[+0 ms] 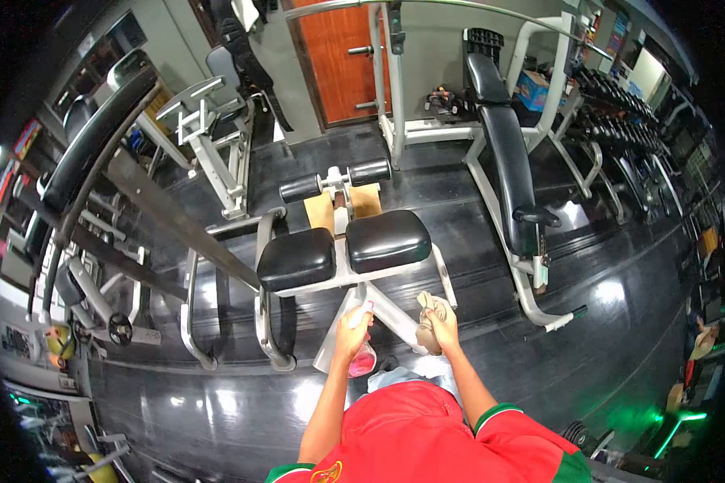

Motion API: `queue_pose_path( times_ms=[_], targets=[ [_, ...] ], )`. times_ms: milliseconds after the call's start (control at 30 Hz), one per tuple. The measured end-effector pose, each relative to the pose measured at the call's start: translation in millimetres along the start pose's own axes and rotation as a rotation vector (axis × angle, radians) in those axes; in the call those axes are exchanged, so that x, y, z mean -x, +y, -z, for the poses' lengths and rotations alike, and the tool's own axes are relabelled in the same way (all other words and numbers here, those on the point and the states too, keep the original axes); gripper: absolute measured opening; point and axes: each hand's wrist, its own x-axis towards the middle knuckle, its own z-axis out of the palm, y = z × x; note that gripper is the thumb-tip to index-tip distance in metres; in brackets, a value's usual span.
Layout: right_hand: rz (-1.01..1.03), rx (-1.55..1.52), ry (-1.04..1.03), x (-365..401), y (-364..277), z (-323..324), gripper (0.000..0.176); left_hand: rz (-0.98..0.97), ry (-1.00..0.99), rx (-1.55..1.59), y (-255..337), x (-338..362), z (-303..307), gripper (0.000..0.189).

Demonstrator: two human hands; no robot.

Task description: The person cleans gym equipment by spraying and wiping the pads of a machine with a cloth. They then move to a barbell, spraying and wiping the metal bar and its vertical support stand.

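My left hand (352, 335) is closed around the neck of a spray bottle (362, 361) with a white top and pink-red liquid inside. Crumpled tan cloth (428, 339) is gripped in my right hand (445, 324), to the right of the bottle. Just ahead of both hands is a padded gym bench with a left black pad (297, 259) and a right black pad (388, 241) on a white frame. Neither hand touches the pads. Beyond them are two black foam rollers, the nearer-left roller (300, 187) and the right roller (369, 171).
An inclined bench (507, 165) stands to the right under a barbell rack. Metal bars of a machine (177, 217) rise close on the left. Dumbbell racks (620, 125) line the far right. An orange-red door (334, 64) is at the back, and the floor is dark and shiny.
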Motion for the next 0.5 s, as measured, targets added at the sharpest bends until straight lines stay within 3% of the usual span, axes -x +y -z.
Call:
queue_pose_path(
  times_ms=[267, 333, 500],
  targets=[
    [0.071, 0.145, -0.12, 36, -31, 51, 0.033, -0.031, 0.14, 0.196, -16, 64, -44, 0.026],
    [0.056, 0.127, -0.135, 38, -31, 68, 0.033, 0.008, 0.078, 0.017, -16, 73, -55, 0.029],
    [0.047, 0.095, -0.172, 32, -45, 103, 0.034, 0.045, 0.107, -0.01, 7, 84, -95, 0.031]
  ],
)
